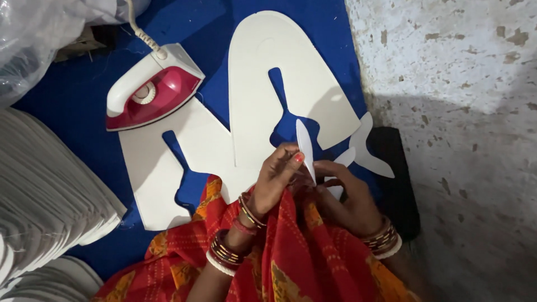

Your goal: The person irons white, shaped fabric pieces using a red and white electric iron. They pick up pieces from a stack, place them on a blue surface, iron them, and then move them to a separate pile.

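My left hand (277, 179) and my right hand (347, 198) meet above my lap and pinch a thin white cut-out piece (305, 148) seen edge-on, with a wider white flap (369, 148) spreading to the right. Both wrists wear several bangles. Just beyond the hands lie two large white shaped sheets (263, 95) with slots cut in them, spread on a blue cloth (67, 95). A red patterned garment (291, 251) covers my lap under the hands.
A red and white electric iron (151, 89) rests on the left sheet, its cord running up. Stacks of white cut pieces (45, 184) stand at the left. A clear plastic bag (33, 33) lies top left. A rough grey floor (464, 112) is on the right.
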